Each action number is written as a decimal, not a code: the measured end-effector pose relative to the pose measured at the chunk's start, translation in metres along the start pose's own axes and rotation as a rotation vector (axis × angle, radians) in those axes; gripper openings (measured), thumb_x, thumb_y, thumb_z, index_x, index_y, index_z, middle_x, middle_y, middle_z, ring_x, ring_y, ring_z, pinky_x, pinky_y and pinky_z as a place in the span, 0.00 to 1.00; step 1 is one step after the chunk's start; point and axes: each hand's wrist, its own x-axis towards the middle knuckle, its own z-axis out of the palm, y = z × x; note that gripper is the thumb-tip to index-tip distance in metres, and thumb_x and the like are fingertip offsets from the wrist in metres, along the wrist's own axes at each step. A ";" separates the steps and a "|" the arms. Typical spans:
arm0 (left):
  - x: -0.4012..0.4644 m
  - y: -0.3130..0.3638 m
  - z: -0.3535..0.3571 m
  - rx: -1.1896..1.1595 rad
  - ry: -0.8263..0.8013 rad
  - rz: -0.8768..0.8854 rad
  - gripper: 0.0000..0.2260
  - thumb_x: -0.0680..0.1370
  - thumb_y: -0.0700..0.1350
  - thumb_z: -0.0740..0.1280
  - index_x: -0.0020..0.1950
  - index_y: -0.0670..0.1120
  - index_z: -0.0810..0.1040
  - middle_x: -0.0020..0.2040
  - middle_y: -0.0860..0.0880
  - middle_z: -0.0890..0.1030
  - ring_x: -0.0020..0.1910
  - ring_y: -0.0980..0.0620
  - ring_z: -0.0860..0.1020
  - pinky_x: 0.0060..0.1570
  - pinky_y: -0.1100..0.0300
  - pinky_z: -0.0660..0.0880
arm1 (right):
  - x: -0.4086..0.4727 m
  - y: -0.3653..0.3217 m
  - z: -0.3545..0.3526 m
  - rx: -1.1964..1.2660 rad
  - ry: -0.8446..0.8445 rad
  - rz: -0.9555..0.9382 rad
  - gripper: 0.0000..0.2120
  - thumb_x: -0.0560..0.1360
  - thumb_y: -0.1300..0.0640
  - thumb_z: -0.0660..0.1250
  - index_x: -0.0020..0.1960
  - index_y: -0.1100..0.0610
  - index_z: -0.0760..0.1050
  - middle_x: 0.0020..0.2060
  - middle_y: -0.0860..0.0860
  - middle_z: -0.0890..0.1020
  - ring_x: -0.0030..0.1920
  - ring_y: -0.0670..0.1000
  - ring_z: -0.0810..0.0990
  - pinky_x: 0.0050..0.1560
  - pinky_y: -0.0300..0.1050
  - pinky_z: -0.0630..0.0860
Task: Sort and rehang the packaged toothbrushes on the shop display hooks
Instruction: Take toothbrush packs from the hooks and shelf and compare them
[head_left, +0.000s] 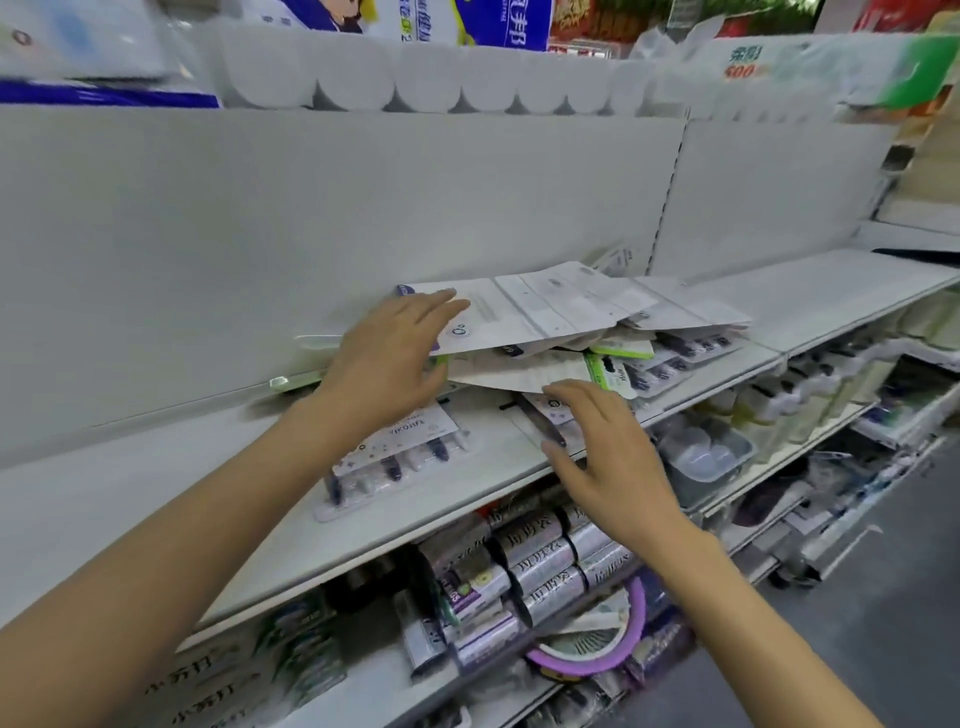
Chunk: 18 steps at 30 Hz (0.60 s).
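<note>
Toothbrush packs (571, 322) lie in a loose heap at the centre of the frame, on the white shelf (130, 493), mostly back side up, long axes running roughly left to right and fanned at slightly different angles. One pack with purple brushes (395, 457) sits apart, lower left of the heap, face up, its card header toward the heap and the handles toward the lower left. Left hand (389, 358) spreads wide, fingers straight, over the heap's left edge. Right hand (608, 457) hovers just below it, fingers loosely spread, holding nothing. Risk, as I read it: the stack overhangs itself, so pulling one pack from low down could slide the rest toward the shelf's front lip. No hooks in view yet.
</note>
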 end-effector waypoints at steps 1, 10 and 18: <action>0.006 -0.001 0.005 0.002 0.002 0.012 0.27 0.77 0.45 0.67 0.76 0.52 0.68 0.74 0.53 0.72 0.71 0.49 0.70 0.65 0.51 0.70 | 0.004 0.004 -0.001 -0.003 0.014 0.005 0.23 0.79 0.53 0.67 0.72 0.56 0.69 0.68 0.50 0.73 0.69 0.51 0.69 0.70 0.46 0.67; 0.012 -0.014 0.025 0.065 0.163 0.262 0.20 0.73 0.38 0.74 0.64 0.50 0.82 0.61 0.51 0.83 0.55 0.46 0.83 0.58 0.49 0.77 | 0.054 0.009 0.000 -0.100 0.186 -0.049 0.26 0.75 0.61 0.70 0.72 0.58 0.70 0.71 0.53 0.71 0.71 0.56 0.68 0.71 0.51 0.67; -0.025 -0.010 -0.010 -0.074 0.329 0.308 0.16 0.83 0.55 0.58 0.65 0.54 0.80 0.64 0.58 0.80 0.60 0.51 0.79 0.62 0.56 0.69 | 0.086 -0.004 0.021 -0.130 0.348 -0.163 0.27 0.63 0.74 0.72 0.60 0.58 0.81 0.56 0.52 0.85 0.56 0.58 0.82 0.56 0.51 0.77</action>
